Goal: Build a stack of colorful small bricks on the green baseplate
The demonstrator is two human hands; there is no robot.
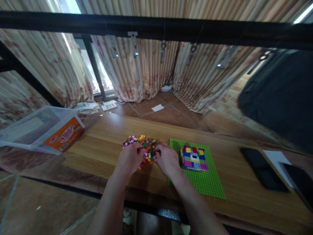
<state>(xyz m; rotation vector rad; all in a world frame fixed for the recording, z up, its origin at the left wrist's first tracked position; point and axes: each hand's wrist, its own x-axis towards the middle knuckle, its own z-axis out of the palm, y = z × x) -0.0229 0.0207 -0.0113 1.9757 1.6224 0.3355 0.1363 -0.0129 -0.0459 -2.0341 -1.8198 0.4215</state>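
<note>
A loose pile of small colourful toy bricks [146,143] lies on the wooden table. At its left side my left hand [131,157] reaches in, thumb and fingers drawn together; what they hold, if anything, is hidden. My right hand [168,158] is at the pile's right edge with its fingers curled in, and I cannot make out what is between them. Just right of that hand, a green studded baseplate [200,184] carries a block-shaped build of multicoloured bricks [195,159], with a small gap in its top. The right forearm passes over the baseplate's near left corner.
A clear plastic box [31,137] with an orange label stands on the left. Toward the right end of the wooden table [97,140] lie a black phone [264,168], a white paper [277,160] and another dark flat object [299,179]. A dark bar [156,27] with hanging hooks spans overhead.
</note>
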